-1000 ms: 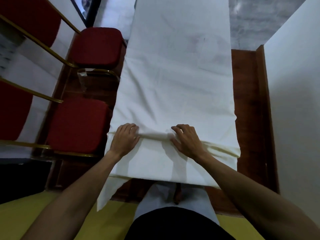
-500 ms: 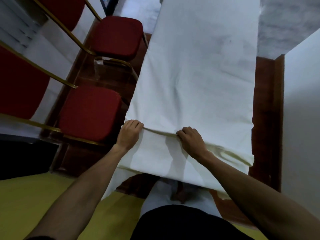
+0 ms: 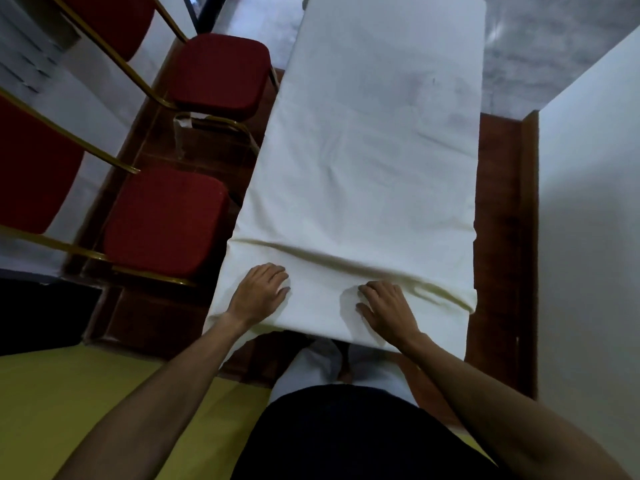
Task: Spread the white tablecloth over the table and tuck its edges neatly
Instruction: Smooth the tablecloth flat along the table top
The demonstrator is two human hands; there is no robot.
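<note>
Both hands have let go of the fold and slid nearer: left hand (image 3: pixel 260 294) and right hand (image 3: pixel 386 308) now press flat and open on the tablecloth (image 3: pixel 374 161), which covers the counter; its ridge (image 3: pixel 346 263) remains unsmoothed, edges probably untucked.

To your left stand two red-cushioned chairs with gold metal frames: the nearer chair (image 3: pixel 162 221) and the farther chair (image 3: pixel 216 72), both on a strip of dark brown floor (image 3: pixel 194 161). At the near left corner you see a yellow-green mat (image 3: pixel 104 403) meeting that brown floor. On your right rises a plain white wall (image 3: pixel 588 220), edged at its foot by a dark wooden skirting (image 3: pixel 528 237). Farther off, grey marbled floor (image 3: pixel 540 46) shows.
</note>
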